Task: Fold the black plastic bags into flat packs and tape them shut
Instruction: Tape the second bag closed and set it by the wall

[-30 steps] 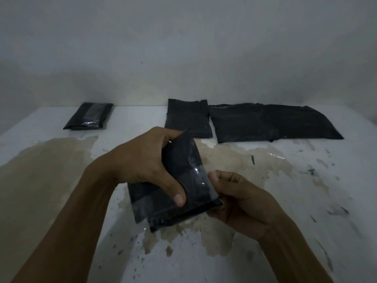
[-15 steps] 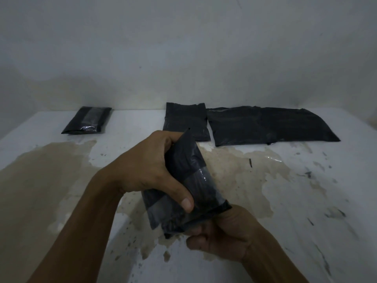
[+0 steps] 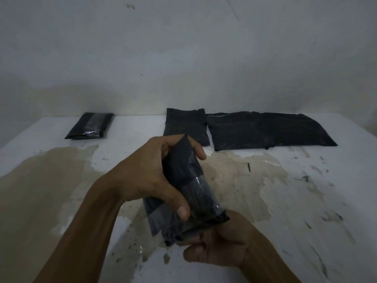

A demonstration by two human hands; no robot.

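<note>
I counted four black plastic items in all. One was the folded pack (image 3: pixel 184 193) I gripped in both hands, my left hand (image 3: pixel 151 174) and my right hand (image 3: pixel 222 242), so two hands. One taped pack (image 3: pixel 89 126) lay on the table (image 3: pixel 306 201) at far left. One folded bag (image 3: pixel 186 126), not taped as far as I could tell, lay at back centre. One larger flat bag (image 3: pixel 265 130) lay beside it. One table, stained. One wall (image 3: pixel 183 58).

Head view, down over near table (image 3: pixel 306 201)
</note>
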